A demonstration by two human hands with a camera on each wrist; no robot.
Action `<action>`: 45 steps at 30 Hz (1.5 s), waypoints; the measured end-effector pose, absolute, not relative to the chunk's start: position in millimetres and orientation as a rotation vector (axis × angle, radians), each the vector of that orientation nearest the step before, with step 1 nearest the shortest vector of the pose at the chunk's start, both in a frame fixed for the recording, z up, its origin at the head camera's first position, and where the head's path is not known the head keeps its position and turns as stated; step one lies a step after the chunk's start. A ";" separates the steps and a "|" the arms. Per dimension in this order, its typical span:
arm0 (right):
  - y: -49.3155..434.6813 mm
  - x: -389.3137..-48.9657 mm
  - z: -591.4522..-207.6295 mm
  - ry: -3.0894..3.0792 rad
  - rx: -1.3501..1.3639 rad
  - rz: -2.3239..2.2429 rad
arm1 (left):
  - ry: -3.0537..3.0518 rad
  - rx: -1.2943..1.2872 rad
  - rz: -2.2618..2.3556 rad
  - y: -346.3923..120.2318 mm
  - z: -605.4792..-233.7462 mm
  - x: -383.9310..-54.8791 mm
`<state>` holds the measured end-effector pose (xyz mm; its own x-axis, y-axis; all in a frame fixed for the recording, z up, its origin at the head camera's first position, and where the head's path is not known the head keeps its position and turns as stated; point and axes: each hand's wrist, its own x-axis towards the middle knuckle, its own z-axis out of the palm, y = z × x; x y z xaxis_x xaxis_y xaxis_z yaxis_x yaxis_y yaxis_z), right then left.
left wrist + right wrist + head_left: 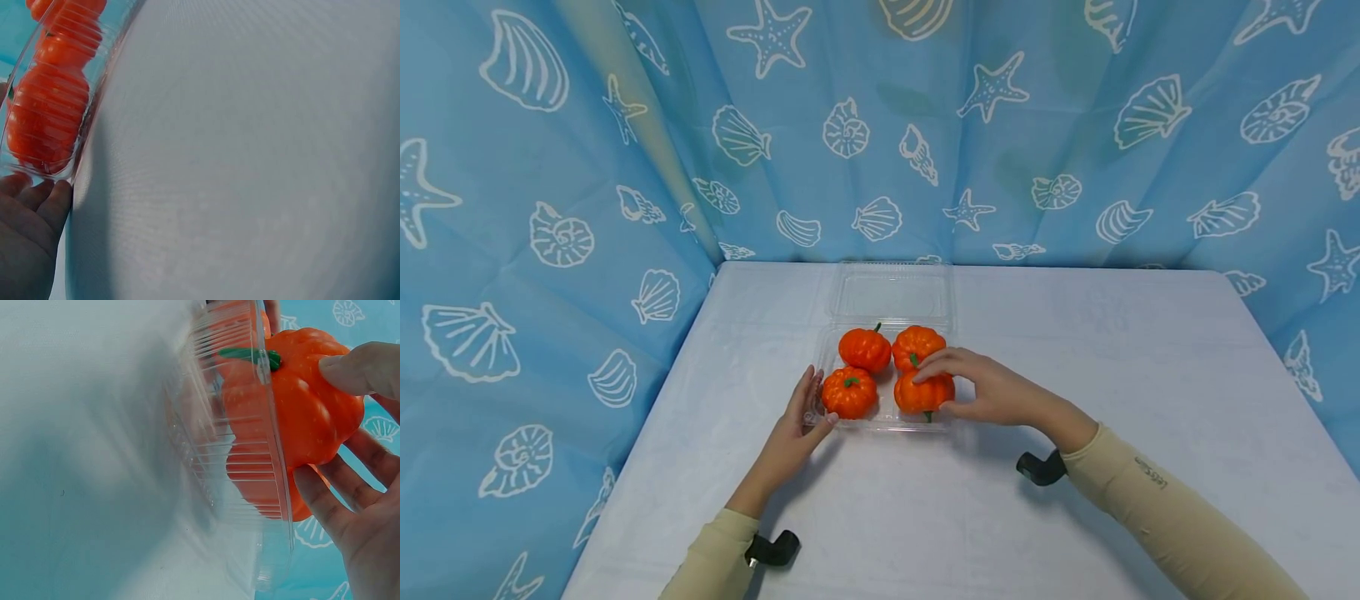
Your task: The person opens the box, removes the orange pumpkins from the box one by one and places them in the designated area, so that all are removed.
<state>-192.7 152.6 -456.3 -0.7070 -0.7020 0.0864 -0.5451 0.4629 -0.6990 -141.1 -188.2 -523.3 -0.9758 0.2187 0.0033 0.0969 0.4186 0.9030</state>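
A clear plastic clamshell box (883,426) lies on the table, its lid (891,296) folded back flat behind it. Small orange pumpkins sit inside: one at back left (864,348), one at back right (916,340) and one at front left (850,394). The right hand (981,387) holds the front-right pumpkin (309,409) between thumb and fingers. In the right wrist view this pumpkin stands partly above the box's rim, green stem toward the near side. The left hand (792,437) rests against the box's left side, fingers extended and thumb by the front corner.
A white cloth covers the table (1075,333). Behind and to the left hangs a blue curtain (842,83) with white shells and starfish. Each wrist carries a black camera mount, one on the left (773,548) and one on the right (1042,468).
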 end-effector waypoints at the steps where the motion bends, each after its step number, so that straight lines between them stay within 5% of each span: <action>1: 153.2 -193.2 -456.2 2.497 -1.086 -1.084 | 2.550 0.285 1.608 -188.3 -523.6 -141.2; 45: 161.2 -199.2 -463.6 2.409 -1.042 -1.273 | 2.558 0.257 1.595 -185.8 -522.9 -141.0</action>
<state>-199.2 161.2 -463.6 -0.7229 -0.6799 0.1235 -0.4851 0.3721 -0.7913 -141.0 -185.8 -522.9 -0.9789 0.2041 -0.0090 0.0817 0.4316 0.8984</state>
